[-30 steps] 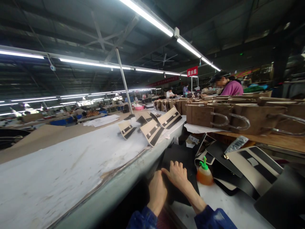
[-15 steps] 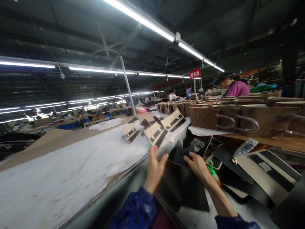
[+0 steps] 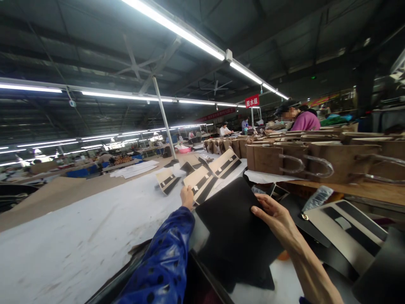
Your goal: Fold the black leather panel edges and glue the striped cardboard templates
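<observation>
My right hand pinches the upper right edge of a black leather-like panel between thumb and fingers. The panel is tilted up in front of me. My left hand reaches forward to the white table, its fingers closed on the near left edge of a beige panel with black strips. Against that piece leans a similar beige and black panel, and a smaller one stands to its left. Some lower pieces are hidden behind the black panel and my right forearm.
Brown bags with plastic-wrapped handles stand in a row on the wooden bench at right. Below them lie more black and beige panels and a plastic-wrapped strip. A person in purple is behind the bags.
My left hand has gone from hovering open to gripping a beige panel farther forward. My right hand has lifted the black panel, which now covers more of the view. The green-tipped bottle is hidden.
</observation>
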`<action>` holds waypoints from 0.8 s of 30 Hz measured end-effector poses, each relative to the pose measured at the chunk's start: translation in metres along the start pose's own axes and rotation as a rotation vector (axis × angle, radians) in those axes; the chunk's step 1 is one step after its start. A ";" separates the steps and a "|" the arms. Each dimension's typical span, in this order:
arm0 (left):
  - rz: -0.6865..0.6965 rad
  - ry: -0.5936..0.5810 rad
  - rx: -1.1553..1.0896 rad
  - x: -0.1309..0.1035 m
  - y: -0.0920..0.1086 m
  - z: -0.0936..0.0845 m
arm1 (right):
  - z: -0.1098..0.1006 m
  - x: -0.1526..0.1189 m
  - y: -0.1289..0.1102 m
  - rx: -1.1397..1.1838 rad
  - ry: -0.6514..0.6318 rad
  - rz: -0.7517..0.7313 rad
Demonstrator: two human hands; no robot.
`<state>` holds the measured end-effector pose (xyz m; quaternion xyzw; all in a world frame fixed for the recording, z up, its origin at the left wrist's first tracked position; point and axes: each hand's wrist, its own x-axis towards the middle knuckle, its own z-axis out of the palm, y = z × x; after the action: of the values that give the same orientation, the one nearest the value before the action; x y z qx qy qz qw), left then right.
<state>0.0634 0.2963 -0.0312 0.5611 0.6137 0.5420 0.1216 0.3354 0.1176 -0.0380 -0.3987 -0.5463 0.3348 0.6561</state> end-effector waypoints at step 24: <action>-0.072 -0.182 -0.242 -0.243 0.047 -0.154 | 0.058 -0.067 -0.072 -0.444 -0.294 -0.904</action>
<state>0.0554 0.0053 -0.0456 0.5668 0.5501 0.5541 0.2628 0.2670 0.0347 0.0007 -0.2015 -0.8080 -0.0532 0.5512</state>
